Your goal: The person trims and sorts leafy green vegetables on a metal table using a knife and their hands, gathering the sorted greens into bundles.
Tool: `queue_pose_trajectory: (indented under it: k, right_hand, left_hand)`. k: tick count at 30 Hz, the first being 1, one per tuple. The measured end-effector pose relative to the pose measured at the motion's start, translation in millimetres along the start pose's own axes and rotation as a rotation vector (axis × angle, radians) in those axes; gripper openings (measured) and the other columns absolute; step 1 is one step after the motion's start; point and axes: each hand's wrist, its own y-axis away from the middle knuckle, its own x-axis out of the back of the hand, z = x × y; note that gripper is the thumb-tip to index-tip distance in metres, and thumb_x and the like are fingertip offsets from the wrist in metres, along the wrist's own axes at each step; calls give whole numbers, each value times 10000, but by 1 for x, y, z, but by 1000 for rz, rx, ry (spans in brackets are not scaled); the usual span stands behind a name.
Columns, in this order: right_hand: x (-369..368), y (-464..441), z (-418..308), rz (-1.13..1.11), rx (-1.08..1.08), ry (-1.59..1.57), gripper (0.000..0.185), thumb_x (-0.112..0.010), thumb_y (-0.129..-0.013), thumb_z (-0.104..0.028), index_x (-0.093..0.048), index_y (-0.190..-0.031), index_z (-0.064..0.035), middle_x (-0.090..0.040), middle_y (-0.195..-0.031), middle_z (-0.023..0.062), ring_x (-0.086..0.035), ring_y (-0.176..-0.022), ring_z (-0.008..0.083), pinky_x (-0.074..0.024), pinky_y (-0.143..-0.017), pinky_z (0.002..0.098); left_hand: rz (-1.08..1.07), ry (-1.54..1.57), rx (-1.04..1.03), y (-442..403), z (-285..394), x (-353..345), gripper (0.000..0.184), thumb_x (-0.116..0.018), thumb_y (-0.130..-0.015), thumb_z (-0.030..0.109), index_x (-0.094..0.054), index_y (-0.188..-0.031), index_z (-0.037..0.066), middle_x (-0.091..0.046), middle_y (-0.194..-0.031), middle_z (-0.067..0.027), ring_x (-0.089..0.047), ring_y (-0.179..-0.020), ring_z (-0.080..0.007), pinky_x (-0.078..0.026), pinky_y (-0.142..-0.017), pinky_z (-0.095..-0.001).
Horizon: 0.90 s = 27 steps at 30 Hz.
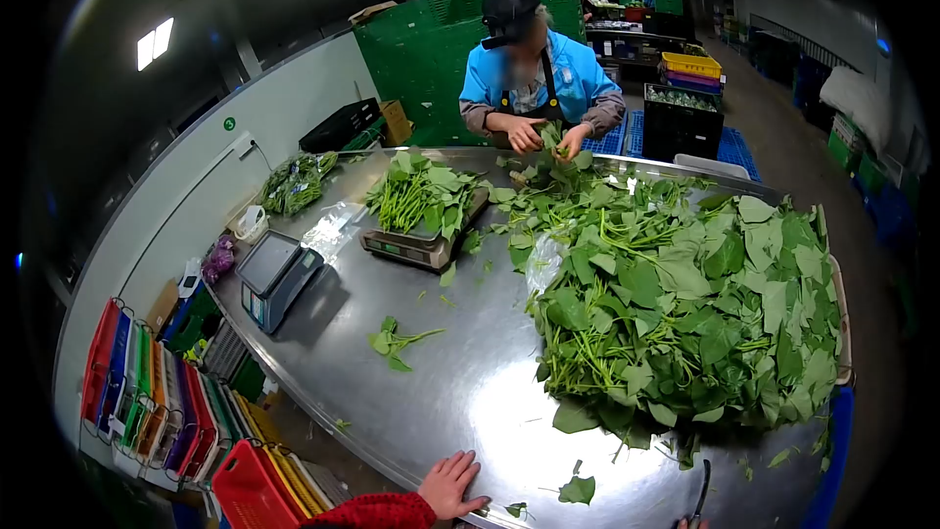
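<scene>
My left hand lies flat on the near edge of the steel table, fingers stretched out, holding nothing. Only the fingertips of my right hand show at the bottom edge, closed around the base of a thin, dark, blade-like tool that points up and away. Between my hands lies a loose green leaf. Beyond my right hand spreads a big heap of leafy green stems. A small leafy sprig rests alone farther up the table.
Across the table a person in blue handles greens with both hands. A scale carries a pile of stems; another scale stands left. Bundled greens lie at the far left. Colourful crates stand beside the table's left edge.
</scene>
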Motion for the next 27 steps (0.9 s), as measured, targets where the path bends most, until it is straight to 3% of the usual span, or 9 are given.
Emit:
queue_pose_trajectory:
  k: [11,13,15,16,18,22,24,26,27]
  right_hand:
    - [-16,-11,11,178,137,-33,595,-528,-861,-621,-713,-939,-61,-673,-816,243,-638,-785,472,-496,-727,544]
    - [-14,-14,12,80,231,-72,453,-607,-867,-507,-703,-988,-81,-678,-853,213,-631,-796,444,-500,-723,504]
    - [-22,-18,19,137,287,-158,381,-724,-784,-299,-602,-1011,-19,-647,-882,230,-624,-833,427,-491,-761,492]
    - [-16,-11,10,183,307,-196,342,-735,-755,-267,-573,-911,-9,-614,-834,258,-594,-832,478,-480,-738,519]
    - [-23,-16,14,228,321,-190,325,-737,-742,-279,-549,-802,-21,-587,-793,238,-584,-781,457,-463,-718,525]
    - [-34,-23,23,280,406,-206,345,-756,-739,-329,-614,-853,-36,-620,-843,217,-593,-813,442,-477,-722,493]
    - [-26,-15,16,269,434,-283,333,-746,-759,-337,-623,-856,-42,-622,-842,207,-588,-796,441,-481,-703,478]
    - [-12,0,4,257,410,-241,321,-719,-773,-367,-622,-844,-69,-631,-821,188,-596,-779,428,-480,-688,490]
    - [-19,-2,6,266,489,-239,312,-724,-775,-357,-617,-838,-71,-624,-809,183,-593,-759,422,-479,-674,487]
  left_hand:
    - [87,37,4,0,-1,-10,634,-643,-812,484,-579,-1229,11,-526,-1345,-196,-497,-1232,-367,-383,-1004,-462]
    - [116,69,-4,3,-7,-11,624,-649,-811,473,-579,-1226,12,-531,-1340,-195,-500,-1228,-368,-387,-999,-464]
    - [74,119,20,3,-5,-10,631,-615,-831,483,-574,-1230,-4,-500,-1362,-214,-461,-1257,-395,-381,-1009,-493]
    - [93,128,13,3,-4,-9,617,-630,-822,464,-582,-1210,-13,-504,-1355,-223,-464,-1248,-408,-388,-1005,-502]
    - [89,136,3,4,-4,-9,617,-630,-821,458,-582,-1207,-20,-505,-1349,-232,-466,-1245,-412,-387,-1008,-503]
    - [101,148,12,3,-7,-13,625,-663,-788,416,-576,-1195,-50,-504,-1333,-270,-464,-1244,-424,-380,-1019,-508]
    - [-140,264,136,-9,-3,8,612,-680,-765,381,-576,-1189,-49,-498,-1342,-265,-462,-1242,-427,-378,-1019,-510]
    - [96,152,52,4,-5,-13,594,-682,-753,349,-576,-1188,-42,-498,-1352,-245,-462,-1242,-420,-376,-1012,-513]
    - [96,154,45,2,-4,-16,589,-682,-751,343,-576,-1191,-35,-498,-1357,-233,-461,-1245,-414,-374,-1008,-516]
